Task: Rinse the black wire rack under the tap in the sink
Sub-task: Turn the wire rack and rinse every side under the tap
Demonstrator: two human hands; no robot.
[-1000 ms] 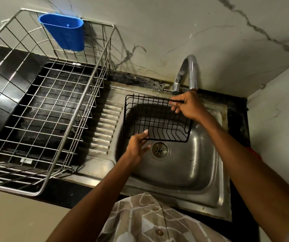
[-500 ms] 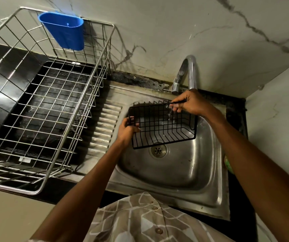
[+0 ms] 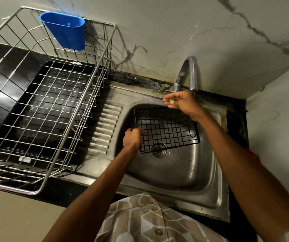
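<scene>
The black wire rack (image 3: 168, 130) lies low inside the steel sink (image 3: 189, 173), above the drain (image 3: 158, 151). My left hand (image 3: 133, 138) grips the rack's near left edge with curled fingers. My right hand (image 3: 180, 102) hovers above the rack's far edge, fingers loosely spread and holding nothing, just below the spout of the curved metal tap (image 3: 187, 74). I cannot make out a water stream.
A large steel wire dish basket (image 3: 53, 105) stands on the black counter to the left, with a blue plastic cup holder (image 3: 65, 30) hung on its back rim. The ribbed drainboard (image 3: 105, 126) lies between basket and sink. Marble walls close the back and right.
My right hand has let go of the rack's far edge and lifted toward the tap. The rack has dropped lower into the sink, held by my left hand alone.
</scene>
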